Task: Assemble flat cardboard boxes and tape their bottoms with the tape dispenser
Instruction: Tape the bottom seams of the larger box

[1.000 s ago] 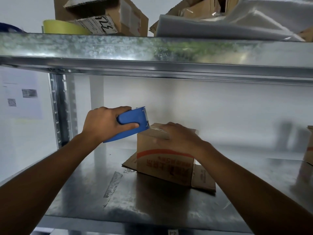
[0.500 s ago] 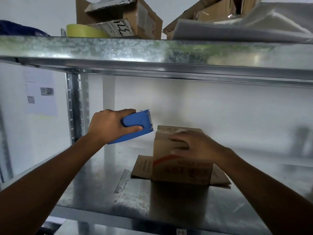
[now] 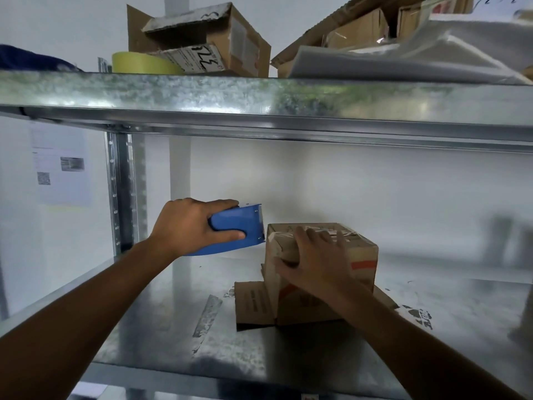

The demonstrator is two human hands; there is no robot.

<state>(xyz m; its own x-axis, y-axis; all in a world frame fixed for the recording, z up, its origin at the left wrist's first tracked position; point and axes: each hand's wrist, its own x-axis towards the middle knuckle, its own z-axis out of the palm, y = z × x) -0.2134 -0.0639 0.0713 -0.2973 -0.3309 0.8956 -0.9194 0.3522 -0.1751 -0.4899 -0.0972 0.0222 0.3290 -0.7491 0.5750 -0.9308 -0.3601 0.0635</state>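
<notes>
A person's left hand (image 3: 187,226) is gripping a blue tape dispenser (image 3: 239,226), fingers and thumb wrapped around its body, and holding it in the air just left of a small cardboard box (image 3: 360,249). The toothed blade is facing the box's upper left corner; contact cannot be made out. The right hand (image 3: 314,264) is pressing on the box with fingers spread and relaxed, fingertips reaching its clear-taped top. The box is standing on a metal shelf (image 3: 173,327), loose flaps splaying flat at its base. A worn tape strip (image 3: 207,316) is lying left of the box. Above the box, an upper shelf (image 3: 259,96) is carrying a yellow tape roll (image 3: 138,63).
</notes>
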